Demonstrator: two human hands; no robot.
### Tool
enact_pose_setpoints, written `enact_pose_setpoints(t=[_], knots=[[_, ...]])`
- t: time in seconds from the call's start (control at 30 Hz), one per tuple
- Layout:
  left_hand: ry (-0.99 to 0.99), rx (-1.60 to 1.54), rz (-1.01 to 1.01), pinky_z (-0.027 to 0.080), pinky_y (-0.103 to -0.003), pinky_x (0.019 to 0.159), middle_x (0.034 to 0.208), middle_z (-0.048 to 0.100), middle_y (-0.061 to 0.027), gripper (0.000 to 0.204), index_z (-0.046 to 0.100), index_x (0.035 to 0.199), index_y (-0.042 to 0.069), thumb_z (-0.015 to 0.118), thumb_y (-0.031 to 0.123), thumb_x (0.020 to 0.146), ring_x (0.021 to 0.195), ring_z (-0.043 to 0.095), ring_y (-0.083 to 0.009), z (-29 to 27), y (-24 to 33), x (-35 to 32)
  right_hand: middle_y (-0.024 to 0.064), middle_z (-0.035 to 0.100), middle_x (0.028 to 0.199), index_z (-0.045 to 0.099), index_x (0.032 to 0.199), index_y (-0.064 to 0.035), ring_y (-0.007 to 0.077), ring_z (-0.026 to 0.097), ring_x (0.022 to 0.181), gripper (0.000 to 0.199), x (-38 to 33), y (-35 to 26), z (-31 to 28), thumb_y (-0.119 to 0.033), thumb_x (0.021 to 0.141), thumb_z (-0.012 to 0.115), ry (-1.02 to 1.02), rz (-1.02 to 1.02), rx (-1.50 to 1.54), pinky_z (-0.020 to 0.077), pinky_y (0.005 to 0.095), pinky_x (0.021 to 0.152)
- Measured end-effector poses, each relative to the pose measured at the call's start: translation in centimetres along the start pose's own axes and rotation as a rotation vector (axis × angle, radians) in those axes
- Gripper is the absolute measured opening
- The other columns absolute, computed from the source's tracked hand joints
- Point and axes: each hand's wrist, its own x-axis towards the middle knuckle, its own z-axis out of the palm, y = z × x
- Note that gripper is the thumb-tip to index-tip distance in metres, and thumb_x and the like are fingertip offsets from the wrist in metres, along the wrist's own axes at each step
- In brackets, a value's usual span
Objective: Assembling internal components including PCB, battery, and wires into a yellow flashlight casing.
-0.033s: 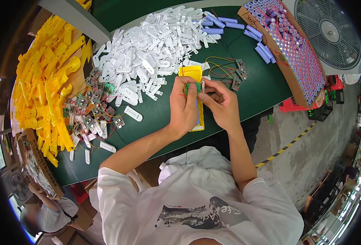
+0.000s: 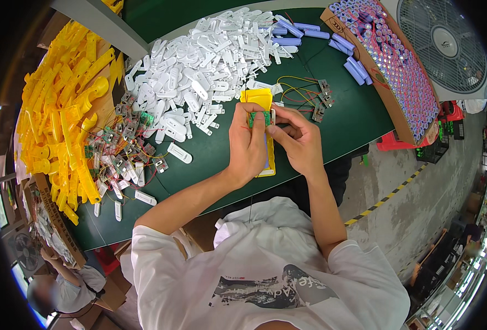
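Observation:
A long yellow plastic housing (image 2: 257, 97) lies on the green table in front of me, with a violet battery cell partly visible inside. My left hand (image 2: 245, 144) is closed round the housing's left side, its thumb pressing a small green circuit board (image 2: 267, 116) over the housing. My right hand (image 2: 301, 142) is closed in a pinch on a small white plastic piece (image 2: 273, 117) at the board's right edge. The right fingertips partly hide that piece. A short red wire shows beside the left thumb.
White plastic covers (image 2: 199, 66) are heaped beyond my hands. Yellow housings (image 2: 70, 110) and wired circuit boards (image 2: 125, 143) lie at left. More wired boards (image 2: 321, 102) are at right, near loose violet cells (image 2: 356, 71), a cardboard box (image 2: 331, 22) of cells and a fan (image 2: 446, 43). Another person (image 2: 75, 291) is at lower left.

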Motion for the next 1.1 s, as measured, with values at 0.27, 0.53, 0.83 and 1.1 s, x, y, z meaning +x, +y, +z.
enact_pose_setpoints(t=[0.27,0.53,0.83,1.1], knots=[[-0.083,0.181,0.001,0.048,-0.027,0.069,0.092,0.058,-0.0106,0.009,0.040,0.107,0.004,0.036,0.011,0.103,0.079,0.056,-0.0105,-0.1,0.9,0.2,0.0130,0.065,0.115,0.058,0.127,-0.0018,0.0128,0.065,0.089,0.042,-0.4,-0.6,0.1,-0.003,0.086,0.068,-0.011,0.047,-0.110,0.0556,0.0249,0.071],[-0.069,0.042,0.036,0.046,-0.033,0.071,0.091,0.056,-0.0133,0.008,0.040,0.104,0.002,0.039,0.008,0.100,0.079,0.054,-0.0149,-0.1,-0.6,0.4,0.0156,0.061,0.121,0.053,0.131,0.0021,0.0156,0.064,0.097,0.048,-0.4,-0.6,-0.6,0.000,0.085,0.067,-0.067,0.040,-0.012,0.0559,0.0256,0.076],[-0.093,0.008,-0.042,0.046,-0.033,0.068,0.088,0.054,-0.0115,0.006,0.041,0.103,0.003,0.041,0.008,0.100,0.076,0.053,-0.0143,-0.2,-0.3,0.4,0.0093,0.064,0.097,0.057,0.122,0.0051,0.0099,0.064,0.083,0.039,0.1,-0.6,-0.8,0.001,0.085,0.068,-0.045,0.089,0.121,0.0541,0.0209,0.070],[-0.117,0.094,-0.047,0.045,-0.030,0.056,0.081,0.052,-0.0093,0.006,0.040,0.102,0.004,0.043,0.009,0.100,0.063,0.052,-0.0129,-0.2,-0.1,0.6,0.0068,0.065,0.091,0.060,0.106,0.0047,0.0085,0.064,0.079,0.025,1.4,-2.4,-1.1,-0.001,0.084,0.069,0.005,0.199,0.151,0.0540,0.0214,0.068]])
